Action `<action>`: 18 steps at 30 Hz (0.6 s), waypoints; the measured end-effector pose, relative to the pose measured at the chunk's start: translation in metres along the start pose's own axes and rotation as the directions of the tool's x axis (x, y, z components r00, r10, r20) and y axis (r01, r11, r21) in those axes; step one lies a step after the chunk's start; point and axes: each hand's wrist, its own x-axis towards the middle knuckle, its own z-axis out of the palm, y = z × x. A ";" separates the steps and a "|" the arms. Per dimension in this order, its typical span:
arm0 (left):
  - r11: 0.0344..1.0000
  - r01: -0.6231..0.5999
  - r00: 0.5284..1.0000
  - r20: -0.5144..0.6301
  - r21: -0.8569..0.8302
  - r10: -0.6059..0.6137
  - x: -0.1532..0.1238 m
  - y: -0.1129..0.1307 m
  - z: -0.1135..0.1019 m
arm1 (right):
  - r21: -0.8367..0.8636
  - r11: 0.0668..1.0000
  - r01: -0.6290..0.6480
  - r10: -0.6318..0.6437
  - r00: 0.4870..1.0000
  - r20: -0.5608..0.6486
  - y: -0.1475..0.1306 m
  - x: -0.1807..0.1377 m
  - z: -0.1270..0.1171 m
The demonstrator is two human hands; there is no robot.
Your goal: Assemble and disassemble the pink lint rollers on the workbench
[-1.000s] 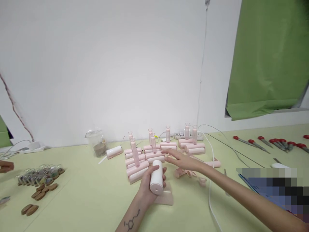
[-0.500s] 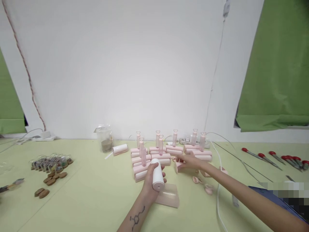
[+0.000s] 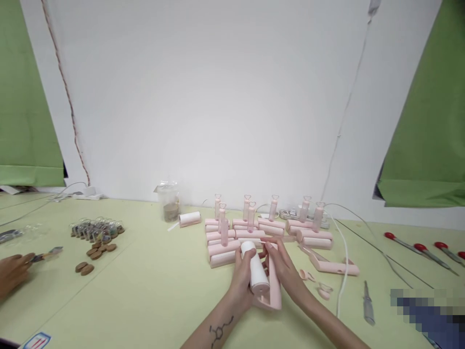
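both hands meet over the middle of the table near its front edge: the left hand point(image 3: 242, 277) has its fingers wrapped around a white roll point(image 3: 256, 274), and the right hand point(image 3: 284, 272) grips a pink holder point(image 3: 273, 291) beside it. pressed in crooked, the roll could jam or slip from the grip. a stray elbow could topple the stack of pink rollers point(image 3: 232, 236) just behind, or scatter the small pink caps point(image 3: 315, 283) lying loose nearby.

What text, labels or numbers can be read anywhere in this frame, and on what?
None is readable.
Card at the table's near left edge: red marks, too blurred to read.
White roll held in the left hand and right hand: no print visible.
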 end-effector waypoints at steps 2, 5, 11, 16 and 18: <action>1.000 0.014 1.000 0.007 0.025 -0.014 -0.003 -0.002 0.002 | 0.072 0.997 0.026 -0.021 0.998 -0.060 0.001 -0.003 0.002; 0.997 0.020 1.000 0.006 0.073 -0.020 -0.007 -0.003 0.005 | 0.119 0.991 0.059 -0.051 0.996 -0.072 0.000 -0.004 -0.001; 0.995 0.025 0.996 0.080 0.099 -0.033 -0.012 -0.003 0.007 | 0.061 0.998 0.028 -0.021 0.993 -0.116 -0.007 -0.011 -0.005; 0.994 0.053 0.982 0.175 0.096 -0.070 -0.015 -0.004 0.009 | 0.122 0.993 -0.005 0.018 0.994 -0.104 -0.008 -0.014 -0.006; 0.991 0.049 0.981 0.182 0.121 -0.071 -0.016 -0.005 0.008 | 0.132 0.991 -0.024 0.038 0.994 -0.103 -0.006 -0.015 -0.007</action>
